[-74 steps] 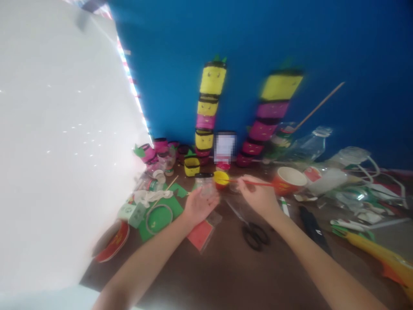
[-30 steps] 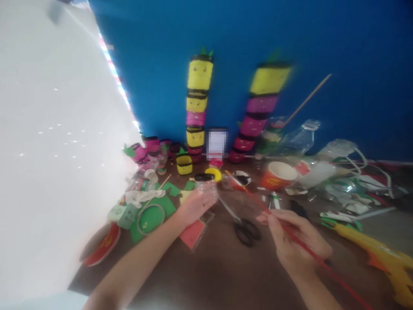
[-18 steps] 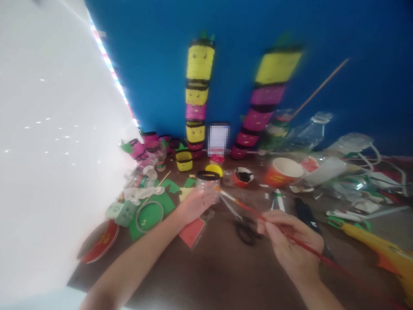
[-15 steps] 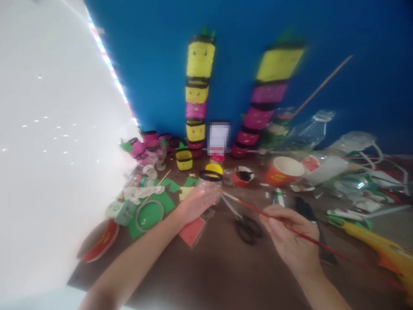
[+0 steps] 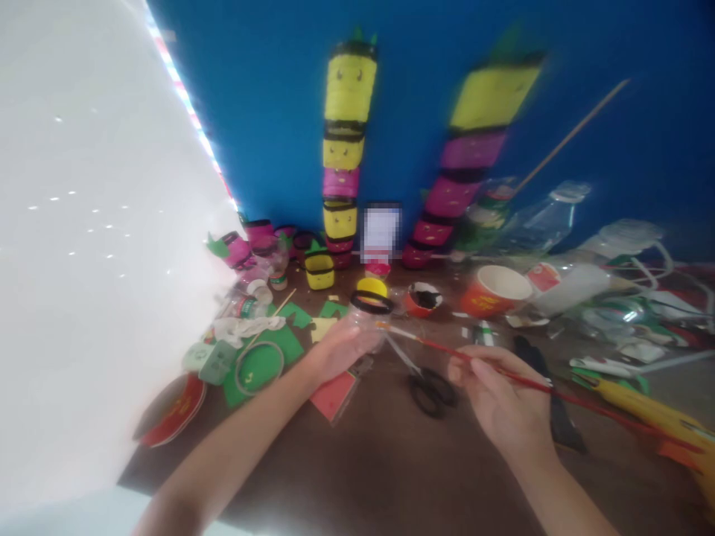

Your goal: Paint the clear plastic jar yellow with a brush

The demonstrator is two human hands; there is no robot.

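Note:
My left hand [image 5: 349, 346] is closed around a clear plastic bottle piece with a black-painted rim [image 5: 371, 302]. My right hand [image 5: 506, 398] grips a long red paintbrush [image 5: 439, 347] between thumb and fingers. The brush's tip points left, close to the side of the bottle piece; whether they touch, I cannot tell. Just behind the bottle piece is a yellow cup [image 5: 373, 287]. Black-handled scissors [image 5: 430, 391] lie between my hands, and a red sheet [image 5: 335, 396] sits under my left wrist.
Behind the hands stands a paper cup with dark paint [image 5: 423, 299], beside a larger red paper cup [image 5: 494, 290]. Two tall yellow and pink painted stacks [image 5: 342, 152] rise at the blue wall. A yellow glue gun [image 5: 642, 409], plastic bottles [image 5: 544, 219] and green sheets [image 5: 262, 376] surround the workspace.
The whole view has shifted slightly. My right hand has tilted a little, and the brush lies at a flatter angle with its tip still near the bottle piece. Both holds are unchanged.

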